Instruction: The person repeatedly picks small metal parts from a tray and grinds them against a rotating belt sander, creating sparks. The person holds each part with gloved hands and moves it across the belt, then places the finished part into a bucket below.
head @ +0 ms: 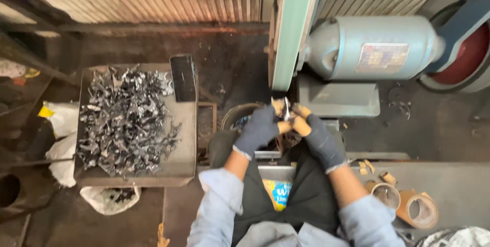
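Both hands — left hand [259, 128], right hand [317, 135] — are pinching one small metal piece [287, 109]. It is standing upright, just below the sanding belt [290, 32] — both equally near.
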The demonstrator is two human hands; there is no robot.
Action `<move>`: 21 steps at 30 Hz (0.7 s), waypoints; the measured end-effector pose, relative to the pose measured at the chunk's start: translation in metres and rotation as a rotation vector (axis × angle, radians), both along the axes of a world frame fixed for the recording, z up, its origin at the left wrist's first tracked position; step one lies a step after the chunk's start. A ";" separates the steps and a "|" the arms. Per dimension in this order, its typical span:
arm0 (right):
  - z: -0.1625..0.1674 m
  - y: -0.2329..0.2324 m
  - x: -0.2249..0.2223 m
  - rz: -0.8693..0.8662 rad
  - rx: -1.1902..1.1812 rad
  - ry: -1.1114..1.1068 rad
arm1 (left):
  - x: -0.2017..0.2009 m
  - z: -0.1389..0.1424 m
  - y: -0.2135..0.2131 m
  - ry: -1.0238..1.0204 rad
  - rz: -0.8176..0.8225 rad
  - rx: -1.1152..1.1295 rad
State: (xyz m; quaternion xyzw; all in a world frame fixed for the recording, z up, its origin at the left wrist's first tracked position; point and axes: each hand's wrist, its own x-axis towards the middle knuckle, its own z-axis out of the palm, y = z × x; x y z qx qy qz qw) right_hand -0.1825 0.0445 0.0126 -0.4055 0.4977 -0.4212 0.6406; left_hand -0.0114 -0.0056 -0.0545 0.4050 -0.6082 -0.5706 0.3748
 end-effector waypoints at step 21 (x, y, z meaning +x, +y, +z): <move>0.025 0.004 0.010 0.064 0.033 0.253 | 0.005 0.008 0.024 -0.655 0.151 -0.501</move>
